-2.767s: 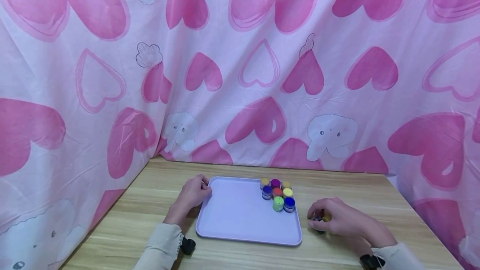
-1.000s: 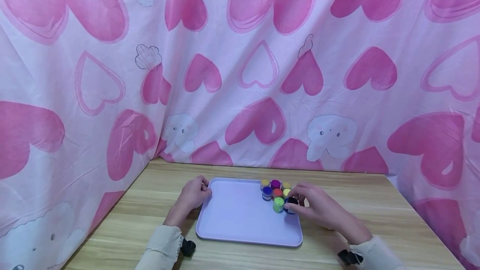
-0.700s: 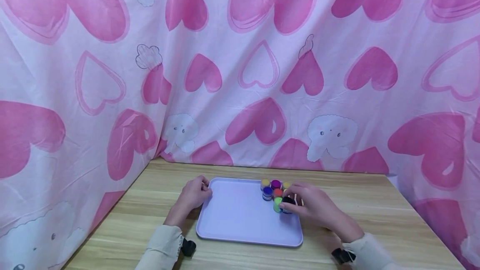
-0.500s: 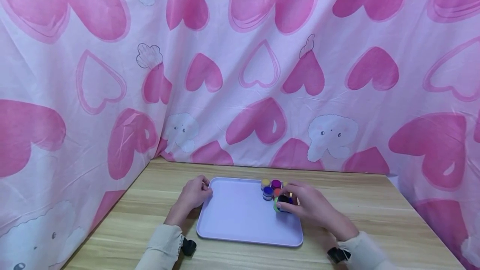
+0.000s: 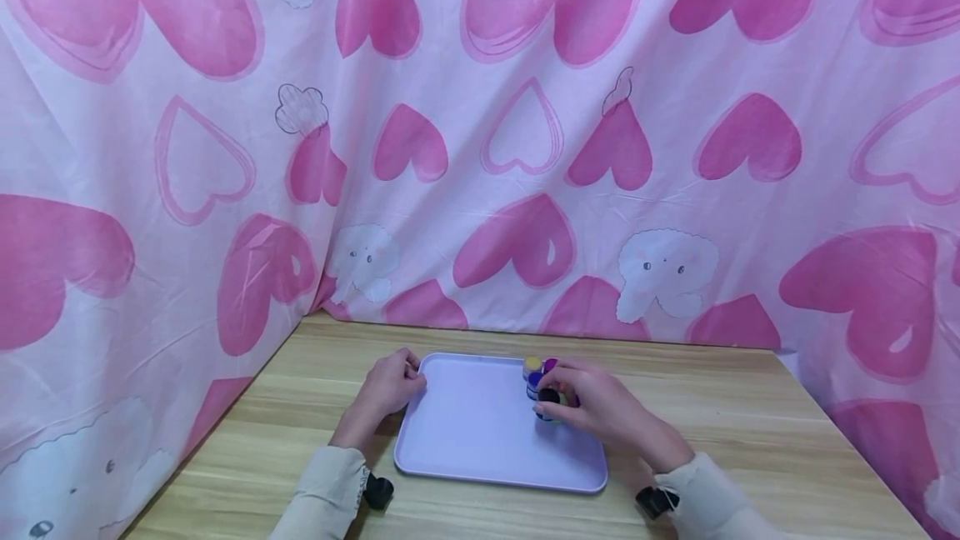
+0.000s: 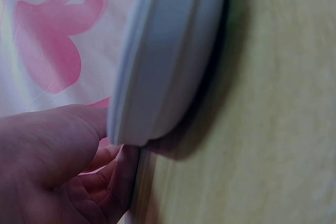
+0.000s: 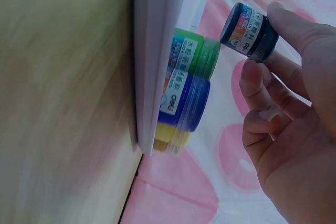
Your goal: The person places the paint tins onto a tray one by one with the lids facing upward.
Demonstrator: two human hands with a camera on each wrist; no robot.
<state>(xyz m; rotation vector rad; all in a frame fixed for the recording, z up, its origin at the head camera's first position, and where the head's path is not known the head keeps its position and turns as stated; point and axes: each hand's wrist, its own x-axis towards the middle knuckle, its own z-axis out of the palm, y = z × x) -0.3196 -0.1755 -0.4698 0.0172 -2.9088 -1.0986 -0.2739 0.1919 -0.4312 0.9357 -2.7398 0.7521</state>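
My right hand (image 5: 600,402) pinches a small black paint jar (image 7: 249,32) between thumb and fingertips. In the right wrist view the jar is raised clear of the tray and tilted, its label showing. The lilac tray (image 5: 487,436) lies on the table, and my left hand (image 5: 390,383) grips its far left corner, thumb at the rim. Several paint jars stand grouped at the tray's far right. A yellow-ochre jar (image 5: 532,367) and a blue jar (image 5: 533,383) show in the head view; my right hand hides most others. A green jar (image 7: 191,53) appears in the right wrist view.
The wooden table (image 5: 750,423) reaches back to a pink heart-patterned cloth (image 5: 510,240), which hangs behind and along the left side. A black wrist device (image 5: 378,491) sits at the left sleeve, and another device (image 5: 657,501) at the right.
My right hand picked up the black jar from the table right of the tray, carried it over the tray and kept moving left past the green jar. The left hand stayed at the corner.
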